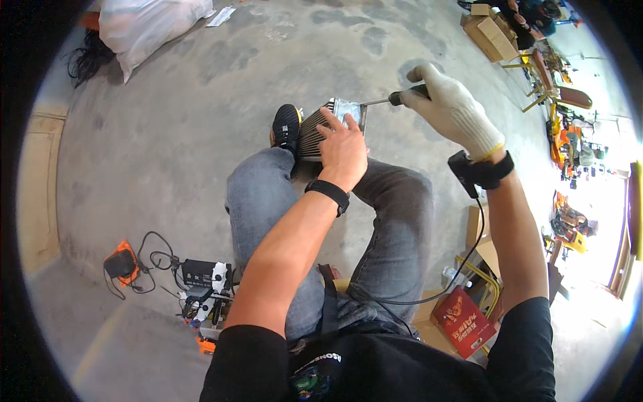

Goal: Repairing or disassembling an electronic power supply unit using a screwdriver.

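Black T-shirt fabric lies nearest the camera, its chest carrying white capital lettering, partly folded, above a small coloured graphic. Beyond the jeans-clad knees, just beside a black sneaker with a small pale mark on its upper, is a finned metal housing. Its far end has a pale, silvery face; any marking there is too small to tell. The bare left hand lies over the housing with its fingers spread apart. The right hand, in a white knit glove, is closed around the dark handle of a screwdriver, whose shaft points left to the housing's edge; whether the tip touches, I cannot tell.

Printing shows most boldly on a red carton at lower right, which bears large pale characters and a gold-toned picture. On the floor at lower left, a black rectangular device among cables carries small pale lettering. Near a white sack at upper left lies a white packet with marks too small to read.
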A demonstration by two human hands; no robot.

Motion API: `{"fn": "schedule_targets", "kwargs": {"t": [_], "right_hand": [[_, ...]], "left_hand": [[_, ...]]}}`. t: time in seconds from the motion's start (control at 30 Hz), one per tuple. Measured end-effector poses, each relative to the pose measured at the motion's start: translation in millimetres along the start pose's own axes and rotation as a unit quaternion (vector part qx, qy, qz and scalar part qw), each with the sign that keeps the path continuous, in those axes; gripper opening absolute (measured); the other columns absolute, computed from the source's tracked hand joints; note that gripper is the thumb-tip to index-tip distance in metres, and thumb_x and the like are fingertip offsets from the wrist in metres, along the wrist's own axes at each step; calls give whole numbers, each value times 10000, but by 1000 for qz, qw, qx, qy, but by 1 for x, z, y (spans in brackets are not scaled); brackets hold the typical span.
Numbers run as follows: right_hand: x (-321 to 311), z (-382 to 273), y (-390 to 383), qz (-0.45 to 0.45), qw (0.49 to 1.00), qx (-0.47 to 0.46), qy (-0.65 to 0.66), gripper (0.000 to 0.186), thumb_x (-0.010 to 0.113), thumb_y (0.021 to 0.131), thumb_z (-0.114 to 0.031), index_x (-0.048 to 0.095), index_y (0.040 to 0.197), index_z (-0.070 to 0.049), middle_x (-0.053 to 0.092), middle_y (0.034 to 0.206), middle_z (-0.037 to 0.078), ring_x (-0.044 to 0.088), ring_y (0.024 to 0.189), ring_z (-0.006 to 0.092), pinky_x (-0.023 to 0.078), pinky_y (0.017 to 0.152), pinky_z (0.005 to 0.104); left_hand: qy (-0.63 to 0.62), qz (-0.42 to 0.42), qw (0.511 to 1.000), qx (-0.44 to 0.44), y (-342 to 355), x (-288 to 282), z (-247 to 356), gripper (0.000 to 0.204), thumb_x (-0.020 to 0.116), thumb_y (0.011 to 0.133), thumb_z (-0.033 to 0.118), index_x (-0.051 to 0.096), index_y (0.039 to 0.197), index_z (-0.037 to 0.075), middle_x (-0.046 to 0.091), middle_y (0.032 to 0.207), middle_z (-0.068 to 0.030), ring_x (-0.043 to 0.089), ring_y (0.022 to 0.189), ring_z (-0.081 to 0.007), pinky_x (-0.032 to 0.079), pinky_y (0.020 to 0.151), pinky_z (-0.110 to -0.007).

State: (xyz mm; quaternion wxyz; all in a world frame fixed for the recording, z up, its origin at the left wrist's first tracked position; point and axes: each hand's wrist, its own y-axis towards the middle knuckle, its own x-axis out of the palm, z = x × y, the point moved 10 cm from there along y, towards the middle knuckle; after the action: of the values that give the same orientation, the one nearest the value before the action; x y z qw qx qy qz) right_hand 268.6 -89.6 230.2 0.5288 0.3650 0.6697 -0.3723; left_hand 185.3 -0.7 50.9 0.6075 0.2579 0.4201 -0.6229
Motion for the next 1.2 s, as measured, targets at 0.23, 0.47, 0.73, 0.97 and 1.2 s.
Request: {"fn": "schedule_targets", "kwargs": {"t": [0.23, 0.47, 0.73, 0.97, 1.2], "right_hand": [[-11, -15, -5, 30, 981, -193, 2, 318, 665, 952, -257, 619, 1186, -47, 692, 1026, 212, 677, 979, 409, 535, 851, 472], [-1, 0, 6, -8, 999, -32, 10, 282, 681, 935, -229, 626, 1139, -43, 668, 1026, 211, 673, 1004, 402, 536, 857, 471], [3, -1, 8, 32, 998, 15, -60, 309, 613, 988, -307, 595, 1094, -17, 686, 1034, 236, 692, 970, 435, 560, 829, 502], [-11, -11, 2, 53, 994, -89, 46, 355, 680, 929, -230, 617, 1229, -49, 694, 1074, 191, 666, 1041, 407, 542, 890, 453], [-4, -7, 0, 76, 996, -4, 48, 330, 704, 909, -237, 652, 1171, -45, 685, 1095, 215, 662, 1045, 408, 538, 893, 480]], "left_hand": [[4, 4, 1000, 9, 2, -5, 9, 827, 813, 852, 325, 439, 1480, -62, 240, 1551, -446, 492, 1311, -576, 616, 868, -502], [6, 37, 999, 17, 0, -4, 0, 839, 850, 810, 295, 445, 1435, -91, 293, 1474, -476, 551, 1209, -586, 598, 899, -467], [23, 19, 999, 25, 0, -1, 7, 843, 830, 834, 323, 433, 1453, -89, 286, 1484, -482, 550, 1211, -591, 579, 936, -474], [15, 21, 999, 34, 1, -3, 9, 857, 822, 847, 336, 419, 1466, -99, 289, 1478, -486, 558, 1202, -579, 584, 925, -469], [23, 13, 999, 27, 1, 1, 10, 865, 826, 843, 352, 418, 1459, -97, 276, 1488, -484, 538, 1238, -564, 568, 951, -498]]}}
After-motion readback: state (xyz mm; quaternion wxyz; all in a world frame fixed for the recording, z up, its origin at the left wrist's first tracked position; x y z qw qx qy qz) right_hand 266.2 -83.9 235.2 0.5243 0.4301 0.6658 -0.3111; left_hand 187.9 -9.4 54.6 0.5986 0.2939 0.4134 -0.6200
